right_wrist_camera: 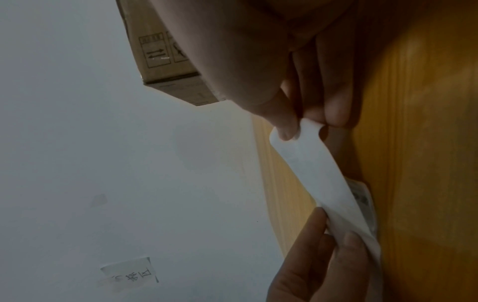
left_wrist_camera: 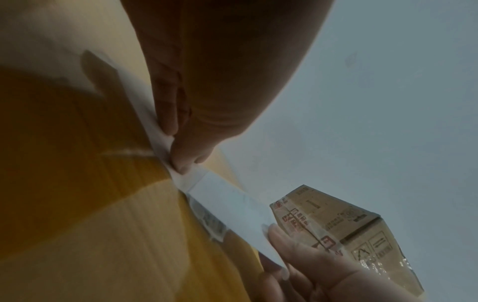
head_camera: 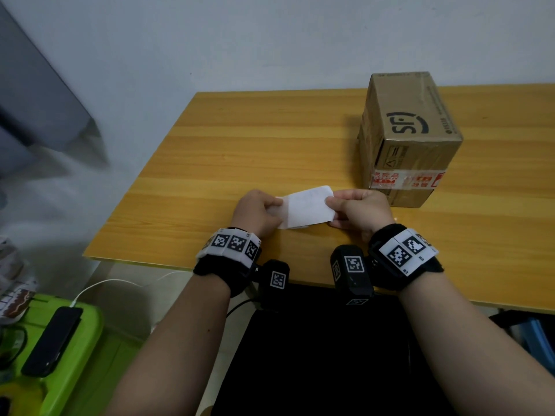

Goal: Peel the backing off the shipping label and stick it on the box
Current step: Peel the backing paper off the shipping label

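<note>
The white shipping label (head_camera: pixel 306 207) is stretched between both hands just above the wooden table (head_camera: pixel 240 151), blank side up. My left hand (head_camera: pixel 277 205) pinches its left end, where a thin translucent layer (head_camera: pixel 274 213) is peeled away from the sheet. My right hand (head_camera: pixel 329 202) pinches the right end between thumb and fingers. In the left wrist view the left hand (left_wrist_camera: pixel 181 163) grips the sheet (left_wrist_camera: pixel 227 208), and print shows on its underside (left_wrist_camera: pixel 209 221). The right hand (right_wrist_camera: pixel 300 124) holds the strip's tip (right_wrist_camera: pixel 310 159). The brown cardboard box (head_camera: pixel 408 139) stands upright to the right of the hands, untouched.
A green bin (head_camera: pixel 84 355) with a black phone (head_camera: pixel 51 340) and a white cable (head_camera: pixel 102 285) sits below the table's left corner. A white wall (head_camera: pixel 270 40) runs behind the table. A small handwritten note (right_wrist_camera: pixel 129 271) sticks on the wall.
</note>
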